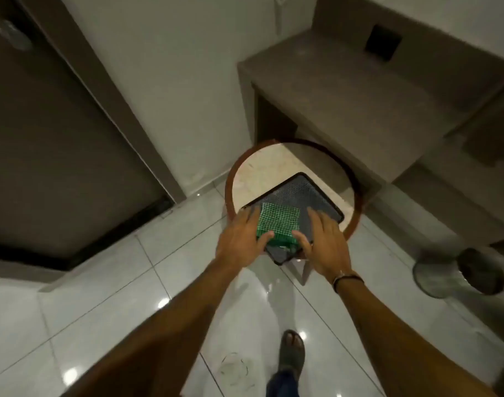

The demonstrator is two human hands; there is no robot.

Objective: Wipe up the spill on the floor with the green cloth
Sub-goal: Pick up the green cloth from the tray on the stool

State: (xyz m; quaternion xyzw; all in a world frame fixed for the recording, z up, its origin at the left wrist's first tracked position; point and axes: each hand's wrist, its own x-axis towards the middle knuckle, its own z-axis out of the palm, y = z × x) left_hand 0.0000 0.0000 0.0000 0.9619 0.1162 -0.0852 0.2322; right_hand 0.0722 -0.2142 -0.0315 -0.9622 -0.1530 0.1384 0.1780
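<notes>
A folded green checked cloth (278,223) lies on a dark square tray (299,190) that rests on a small round table (262,170) with a wooden rim. My left hand (240,242) is at the cloth's left edge, thumb resting on its near corner, fingers spread. My right hand (322,240) lies on the tray just right of the cloth, thumb touching the cloth's near right corner. Neither hand has closed around the cloth. The spill (235,368) shows as a faint wet ring on the glossy white floor tiles, near my sandalled foot (292,351).
A grey built-in counter (345,90) stands behind and right of the table. A round bin (460,272) sits on the floor at the right. A dark door (59,138) and its frame fill the left. White floor tiles (116,282) spread out in front of the door.
</notes>
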